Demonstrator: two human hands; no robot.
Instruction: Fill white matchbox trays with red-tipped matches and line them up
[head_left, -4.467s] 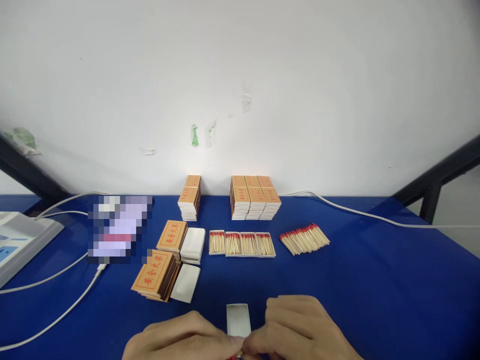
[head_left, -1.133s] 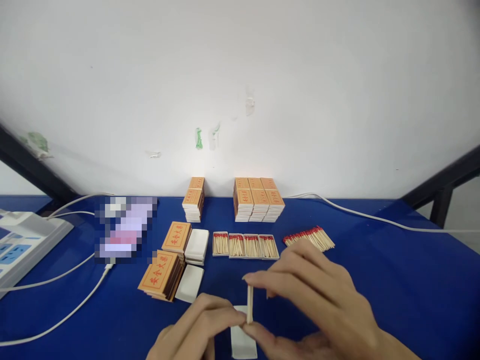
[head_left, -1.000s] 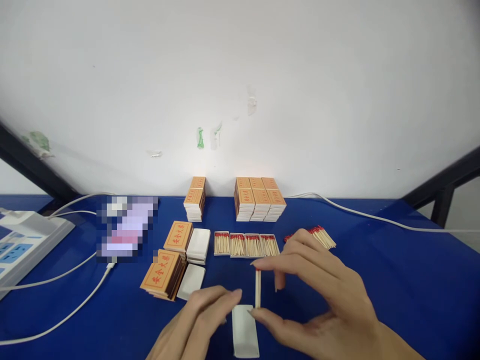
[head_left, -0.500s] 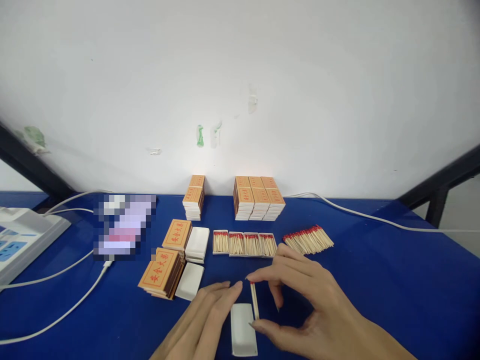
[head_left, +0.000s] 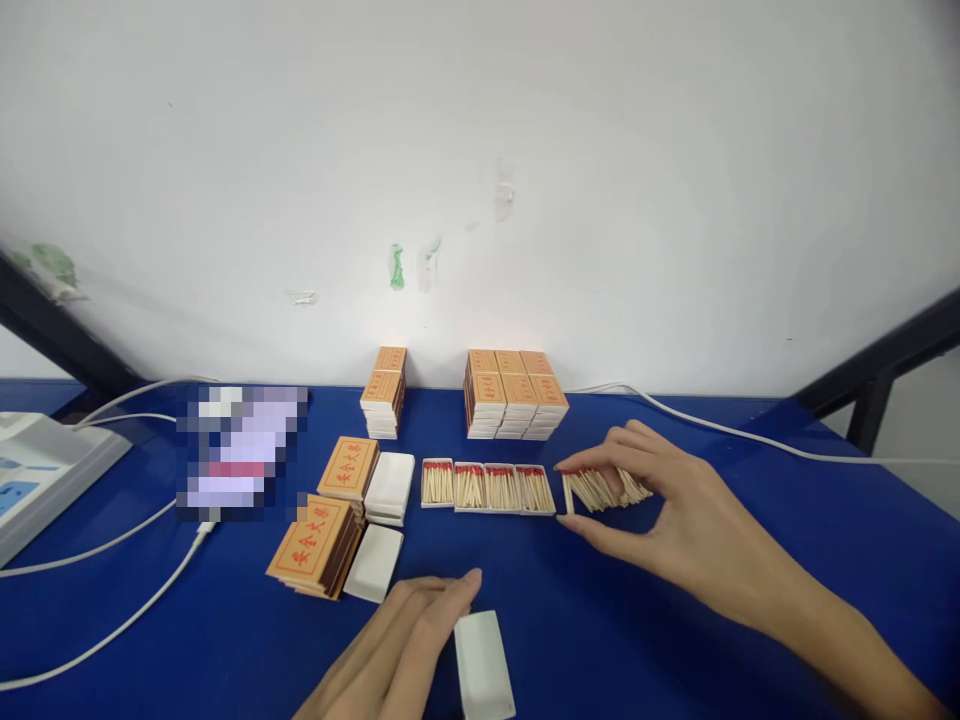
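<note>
Head view, one moment, blue cloth-covered table (head_left: 750, 560).

Item 1: right hand (head_left: 667, 505), reached forward to the loose pile of red-tipped wooden matches (head_left: 609, 487). Thumb below and fingers above curve around the pile's left end; whether any match is pinched cannot be told.

Item 2: left hand (head_left: 405, 645), near edge, fingers extended and lying flat, touching the left side of a plain white cardboard matchbox tray (head_left: 484, 665). Nothing is gripped. The tray lies on the table at the bottom centre, well apart from the match pile.

Item 3: row of four open white trays filled with matches (head_left: 487, 487), side by side, just left of the loose pile.

Item 4: two stacks of orange printed matchbox sleeves (head_left: 330, 520), left of centre, with plain white trays (head_left: 382, 520) stacked just beside them on the right.

Item 5: finished orange-topped matchboxes, a narrow stack (head_left: 384, 393) and a wider block (head_left: 514, 395), both against the white wall (head_left: 480, 180).

Item 6: white cables (head_left: 112, 620), far left, and one (head_left: 750, 432) along the rear right.

Item 7: white power strip (head_left: 45, 480), left edge.
</note>
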